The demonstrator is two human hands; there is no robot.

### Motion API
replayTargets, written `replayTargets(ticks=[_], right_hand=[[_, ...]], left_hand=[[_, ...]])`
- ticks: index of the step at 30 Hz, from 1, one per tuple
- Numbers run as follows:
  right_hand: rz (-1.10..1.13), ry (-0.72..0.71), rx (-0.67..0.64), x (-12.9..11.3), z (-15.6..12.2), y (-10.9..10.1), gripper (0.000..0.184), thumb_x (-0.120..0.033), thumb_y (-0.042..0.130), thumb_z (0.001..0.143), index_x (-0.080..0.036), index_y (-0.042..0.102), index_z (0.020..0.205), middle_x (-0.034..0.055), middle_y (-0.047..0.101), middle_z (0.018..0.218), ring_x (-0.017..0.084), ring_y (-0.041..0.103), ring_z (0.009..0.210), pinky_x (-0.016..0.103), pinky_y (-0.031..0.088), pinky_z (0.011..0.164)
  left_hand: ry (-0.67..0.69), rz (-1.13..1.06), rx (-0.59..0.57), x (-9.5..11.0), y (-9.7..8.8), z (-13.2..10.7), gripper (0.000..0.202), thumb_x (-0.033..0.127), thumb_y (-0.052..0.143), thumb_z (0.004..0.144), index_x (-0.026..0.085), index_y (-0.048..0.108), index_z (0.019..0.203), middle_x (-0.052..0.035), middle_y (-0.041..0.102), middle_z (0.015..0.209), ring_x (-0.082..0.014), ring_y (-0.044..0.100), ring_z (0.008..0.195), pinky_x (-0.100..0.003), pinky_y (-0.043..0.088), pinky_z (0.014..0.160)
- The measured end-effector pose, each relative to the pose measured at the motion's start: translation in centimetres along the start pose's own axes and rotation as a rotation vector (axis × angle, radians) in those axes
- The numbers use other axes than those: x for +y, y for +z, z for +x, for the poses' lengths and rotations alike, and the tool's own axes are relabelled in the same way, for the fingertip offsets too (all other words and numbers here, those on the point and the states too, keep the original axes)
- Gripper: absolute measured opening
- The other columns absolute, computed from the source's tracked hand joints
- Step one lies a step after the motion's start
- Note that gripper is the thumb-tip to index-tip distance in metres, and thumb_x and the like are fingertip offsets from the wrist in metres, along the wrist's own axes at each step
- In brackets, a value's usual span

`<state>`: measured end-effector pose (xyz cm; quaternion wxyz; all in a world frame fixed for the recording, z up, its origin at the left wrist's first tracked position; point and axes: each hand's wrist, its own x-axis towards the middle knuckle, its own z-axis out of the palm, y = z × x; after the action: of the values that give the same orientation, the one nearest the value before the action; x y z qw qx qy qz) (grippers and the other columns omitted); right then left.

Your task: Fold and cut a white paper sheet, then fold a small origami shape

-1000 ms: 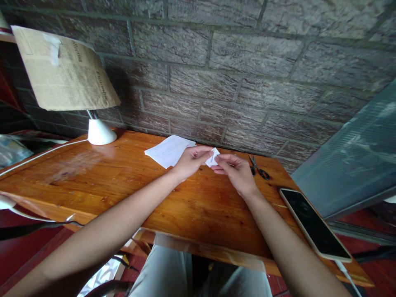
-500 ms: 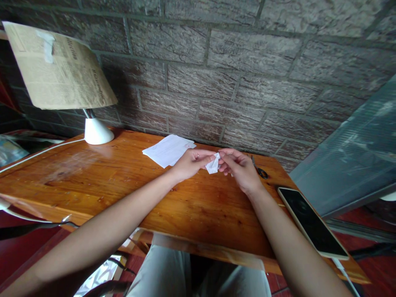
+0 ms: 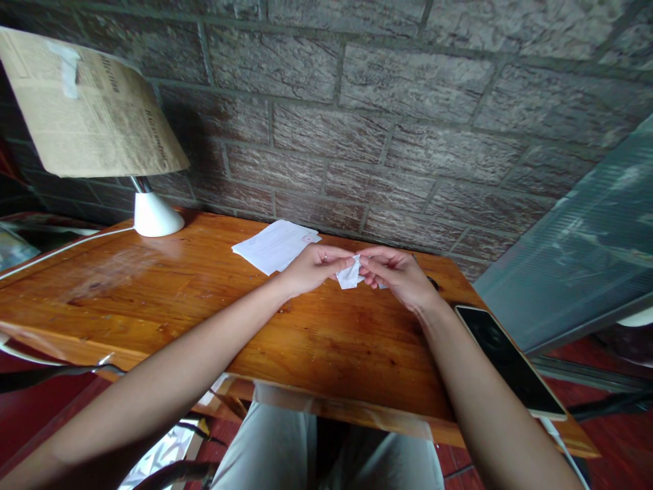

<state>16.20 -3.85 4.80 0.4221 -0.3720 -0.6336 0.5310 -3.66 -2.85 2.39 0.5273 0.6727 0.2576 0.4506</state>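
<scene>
A small folded piece of white paper [image 3: 349, 275] is pinched between both hands above the wooden table [image 3: 326, 347]. My left hand [image 3: 312, 268] grips its left side, thumb on top, with a ring on one finger. From the right, my right hand [image 3: 398, 273] holds the paper's upper right edge between thumb and fingertips. Beyond my left hand lies a stack of white sheets [image 3: 273, 246] with a small reddish mark. Behind my right hand, scissors [image 3: 433, 283] are mostly hidden, only a dark handle part showing.
A lamp with a newsprint-covered shade [image 3: 96, 109] and white base [image 3: 157, 215] stands at the table's back left, its cord trailing left. A tablet or large phone [image 3: 507, 361] with a white cable lies at the right edge. A stone-block wall [image 3: 326, 136] rises behind.
My right hand has shifted slightly right and now covers more of the scissors. The paper is turned a little between my fingers. The whole view has shifted slightly.
</scene>
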Motion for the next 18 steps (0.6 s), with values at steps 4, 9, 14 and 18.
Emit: replayTargets(ticks=[4, 9, 14, 18], right_hand=[[-0.02, -0.023, -0.029, -0.17, -0.05, -0.14, 0.032, -0.043, 0.081, 0.071, -0.02, 0.074, 0.092, -0.0003, 0.07, 0.071, 0.008, 0.059, 0.056, 0.02, 0.046, 0.053], [-0.072, -0.039, -0.043, -0.46, -0.13, -0.15, 0.032, -0.043, 0.081, 0.07, -0.02, 0.075, 0.092, 0.0006, 0.071, 0.071, 0.009, 0.061, 0.057, 0.022, 0.048, 0.055], [-0.087, -0.07, -0.021, -0.36, -0.12, -0.01, 0.03, -0.042, 0.08, 0.071, -0.019, 0.075, 0.091, 0.0011, 0.071, 0.071, 0.009, 0.061, 0.057, 0.022, 0.048, 0.055], [-0.085, -0.096, 0.013, -0.15, 0.0, 0.21, 0.03, -0.041, 0.08, 0.071, -0.018, 0.075, 0.089, 0.0016, 0.071, 0.072, 0.009, 0.06, 0.057, 0.023, 0.048, 0.055]], left_hand=[[0.01, 0.029, -0.026, 0.08, -0.03, 0.04, 0.04, 0.047, 0.07, 0.081, 0.013, 0.076, 0.102, -0.0101, 0.076, 0.094, -0.0169, 0.065, 0.078, -0.027, 0.047, 0.07], [0.024, 0.061, -0.029, -0.2, -0.18, 0.06, 0.04, 0.046, 0.07, 0.082, 0.011, 0.076, 0.1, -0.0102, 0.076, 0.095, -0.017, 0.065, 0.079, -0.028, 0.047, 0.073], [0.019, 0.032, -0.031, -0.28, -0.12, 0.09, 0.039, 0.044, 0.069, 0.082, 0.011, 0.075, 0.102, -0.0106, 0.076, 0.097, -0.0175, 0.067, 0.082, -0.028, 0.047, 0.076], [0.02, 0.023, -0.027, -0.17, 0.06, 0.06, 0.037, 0.043, 0.068, 0.084, 0.012, 0.075, 0.103, -0.0101, 0.076, 0.094, -0.0165, 0.067, 0.079, -0.027, 0.048, 0.074]])
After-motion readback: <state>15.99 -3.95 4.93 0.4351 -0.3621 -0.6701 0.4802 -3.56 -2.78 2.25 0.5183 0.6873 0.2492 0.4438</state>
